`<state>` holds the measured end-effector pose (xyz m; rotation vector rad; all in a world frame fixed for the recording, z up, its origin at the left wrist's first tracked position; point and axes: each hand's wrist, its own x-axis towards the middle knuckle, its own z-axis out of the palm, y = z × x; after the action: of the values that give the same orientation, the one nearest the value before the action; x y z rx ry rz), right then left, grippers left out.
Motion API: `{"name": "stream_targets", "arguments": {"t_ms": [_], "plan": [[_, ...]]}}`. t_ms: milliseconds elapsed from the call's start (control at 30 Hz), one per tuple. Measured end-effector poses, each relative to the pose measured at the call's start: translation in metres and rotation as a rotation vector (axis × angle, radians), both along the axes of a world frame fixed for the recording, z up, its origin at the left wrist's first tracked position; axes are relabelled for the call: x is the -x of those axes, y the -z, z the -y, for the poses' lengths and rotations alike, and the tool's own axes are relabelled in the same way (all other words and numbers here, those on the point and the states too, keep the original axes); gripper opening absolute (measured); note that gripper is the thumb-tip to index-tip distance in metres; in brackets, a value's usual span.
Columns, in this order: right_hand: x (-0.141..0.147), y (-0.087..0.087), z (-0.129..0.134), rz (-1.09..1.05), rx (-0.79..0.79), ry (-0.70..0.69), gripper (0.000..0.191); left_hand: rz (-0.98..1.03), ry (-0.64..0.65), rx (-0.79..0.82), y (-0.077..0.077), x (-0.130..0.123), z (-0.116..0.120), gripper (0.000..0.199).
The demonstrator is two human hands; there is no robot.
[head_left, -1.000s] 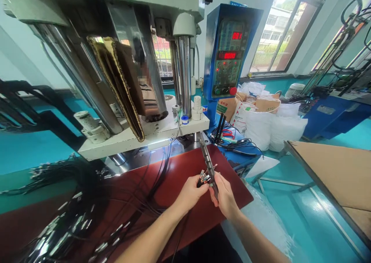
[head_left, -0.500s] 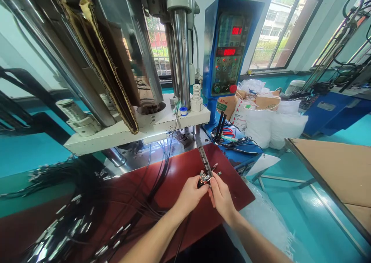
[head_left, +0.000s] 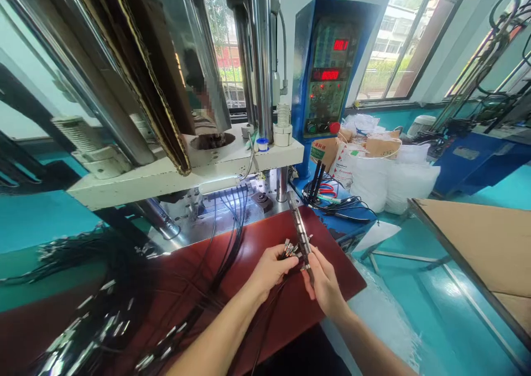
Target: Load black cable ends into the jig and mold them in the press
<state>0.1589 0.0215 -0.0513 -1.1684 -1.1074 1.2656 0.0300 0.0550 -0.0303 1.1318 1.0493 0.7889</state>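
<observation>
My left hand (head_left: 271, 268) is closed round a bunch of black cables, whose small metal connectors (head_left: 289, 248) stick up beyond the fingers. Just to its right, my right hand (head_left: 324, 282) grips the near end of a long, narrow metal bar (head_left: 299, 226) with slots along it. The bar slants up and away toward the machine. Both hands are above the dark red board (head_left: 340, 262). More black cables (head_left: 232, 249) run across the board from the machine's metal bed (head_left: 199, 221).
A press with a white plate (head_left: 166, 179) stands ahead; its raised part has moved. A blue control box (head_left: 305, 77) has red digits. Red-handled tool (head_left: 327, 190) and cables lie on a blue surface. Cable bundles (head_left: 95, 332) are at left, a cardboard-topped table (head_left: 477, 232) at right.
The press's white plate sits higher in the view. My right hand has shifted slightly right and down with the bar, and the gap between my hands is wider.
</observation>
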Motion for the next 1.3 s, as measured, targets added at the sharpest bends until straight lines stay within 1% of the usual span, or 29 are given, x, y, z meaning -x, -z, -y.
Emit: {"name": "stream_targets", "arguments": {"t_ms": [133,300,400,533,633,700,733,800,900,967,1100,1200,1300], "plan": [[-0.003,0.003,-0.001,-0.023,-0.001,-0.016,0.044,-0.012,0.009,-0.158,0.0,-0.005,0.002,0.014],[-0.003,0.006,-0.002,0.012,0.001,-0.048,0.046,0.01,0.011,-0.154,-0.001,-0.004,0.0,0.015],[-0.001,0.008,-0.002,0.06,-0.005,-0.031,0.051,0.004,0.001,-0.156,0.0,-0.004,0.0,0.014],[0.003,0.009,-0.002,0.139,-0.008,-0.026,0.054,-0.009,-0.006,-0.177,0.001,-0.003,0.002,0.019],[0.003,0.009,-0.002,0.125,0.016,-0.033,0.054,-0.016,0.019,-0.229,0.002,0.002,0.001,0.017],[0.003,0.008,-0.002,0.088,0.026,-0.022,0.054,-0.016,-0.015,-0.259,0.002,0.007,-0.001,0.017],[0.003,0.008,-0.002,0.073,0.021,-0.016,0.055,-0.005,-0.047,-0.248,0.002,0.009,-0.002,0.019],[0.002,0.009,-0.001,0.054,0.002,-0.015,0.054,0.047,-0.1,-0.166,0.002,0.013,-0.004,0.025],[0.0,0.01,0.0,0.026,-0.012,-0.033,0.053,0.104,-0.109,-0.025,0.002,0.014,-0.005,0.029],[-0.002,0.011,0.0,0.006,0.0,-0.039,0.053,0.055,-0.096,-0.046,0.003,0.011,-0.004,0.026],[-0.004,0.012,0.0,-0.02,0.026,-0.049,0.055,-0.104,-0.03,-0.214,0.005,0.006,-0.003,0.023],[-0.005,0.013,-0.001,-0.027,0.036,-0.051,0.056,-0.243,-0.011,-0.301,0.003,0.006,-0.001,0.022],[-0.005,0.013,-0.001,-0.028,0.042,-0.048,0.056,-0.413,0.003,-0.438,-0.001,0.008,0.004,0.024]]}}
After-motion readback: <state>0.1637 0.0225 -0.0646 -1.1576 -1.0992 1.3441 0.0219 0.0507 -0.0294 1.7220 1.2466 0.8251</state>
